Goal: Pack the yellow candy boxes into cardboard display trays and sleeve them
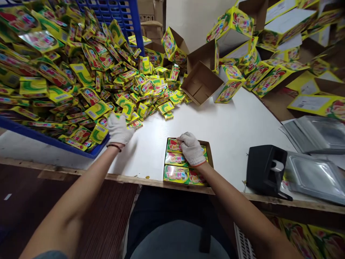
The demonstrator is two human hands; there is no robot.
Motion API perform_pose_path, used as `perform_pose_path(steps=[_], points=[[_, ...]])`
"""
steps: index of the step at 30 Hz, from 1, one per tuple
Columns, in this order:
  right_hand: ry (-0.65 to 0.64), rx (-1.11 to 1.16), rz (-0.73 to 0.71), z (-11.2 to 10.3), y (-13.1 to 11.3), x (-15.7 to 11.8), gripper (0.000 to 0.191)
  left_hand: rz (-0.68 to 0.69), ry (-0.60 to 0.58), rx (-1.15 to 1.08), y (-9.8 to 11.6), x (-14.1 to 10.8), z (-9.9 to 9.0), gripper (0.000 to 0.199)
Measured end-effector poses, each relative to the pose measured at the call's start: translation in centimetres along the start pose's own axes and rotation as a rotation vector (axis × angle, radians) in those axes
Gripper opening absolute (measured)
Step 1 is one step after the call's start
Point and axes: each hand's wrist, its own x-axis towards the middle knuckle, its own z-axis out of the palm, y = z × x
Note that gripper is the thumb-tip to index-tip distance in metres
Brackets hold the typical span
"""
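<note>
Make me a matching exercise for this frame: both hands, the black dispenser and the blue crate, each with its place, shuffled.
1. Left hand
2. Right hand
3. Black dispenser
4. Blue crate

A. Over packed boxes in the open carton
B. At the picture's left, heaped with small boxes
C. At loose boxes by the crate's corner
D. Beside the clear trays

Pairs: 1-C, 2-A, 3-D, 4-B

Wall (178,18): pale, plain, behind far side of counter (151,154). Counter: white top, worn wooden strip (121,178) along near edge. Floor (115,216): dark reddish-brown, finely lined; white scrap (8,196) on it. Light: diffuse, soft shadows on counter.
</note>
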Motion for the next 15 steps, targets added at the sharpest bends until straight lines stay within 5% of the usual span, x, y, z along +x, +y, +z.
perform_pose_path(steps=[5,15], points=[[-0.108,-0.297,-0.045,1.0,-0.4,-0.6,0.027,-0.015,-0.063,0.044,-3.7,1.0,0.7,0.078],[-0.243,-0.409,-0.22,0.8,-1.1,-2.2,0.03,-0.253,-0.04,-0.109,-2.0,0.1,-0.9,0.023]])
